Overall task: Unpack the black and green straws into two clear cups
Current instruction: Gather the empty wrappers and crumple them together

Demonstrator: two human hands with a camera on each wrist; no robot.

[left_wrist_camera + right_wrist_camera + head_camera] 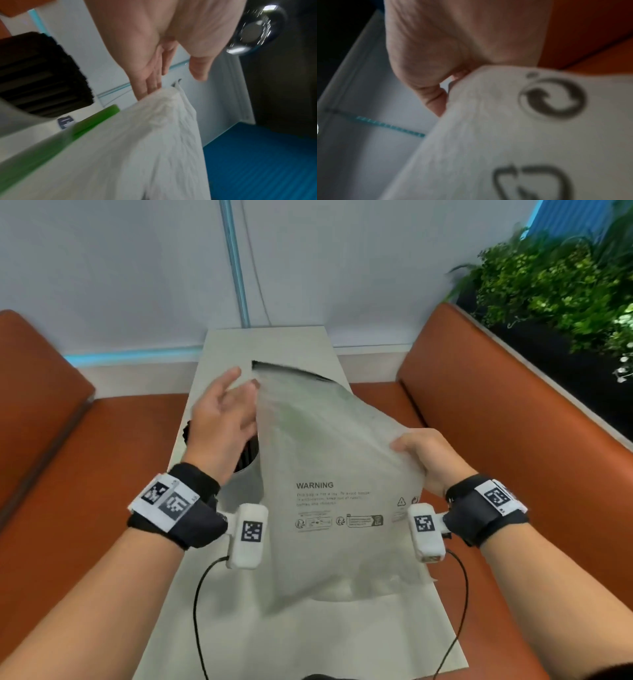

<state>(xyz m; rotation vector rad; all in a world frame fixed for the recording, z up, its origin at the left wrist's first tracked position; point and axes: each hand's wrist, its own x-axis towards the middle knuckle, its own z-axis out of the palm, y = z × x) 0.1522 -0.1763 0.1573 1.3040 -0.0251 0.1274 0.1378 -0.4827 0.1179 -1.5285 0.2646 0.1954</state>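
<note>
A frosted plastic bag [329, 474] printed with WARNING hangs in the air over the table. My right hand [407, 445] grips its right edge, thumb on top; the right wrist view shows that thumb pinching the bag [505, 135]. My left hand [236, 395] lies flat against the bag's upper left edge, fingers [150, 86] straight and touching it, thumb apart. Green straws [96, 120] show beside and through the bag. Under the left hand stands a clear cup of black straws [248, 455], also seen close up as black straws [39, 75]. A second cup is not visible.
The narrow white table [267, 344] runs away from me between two orange benches, one on the left [102, 457] and one on the right [513, 405]. Green plants [555, 285] fill the far right corner. A pale wall closes the far end.
</note>
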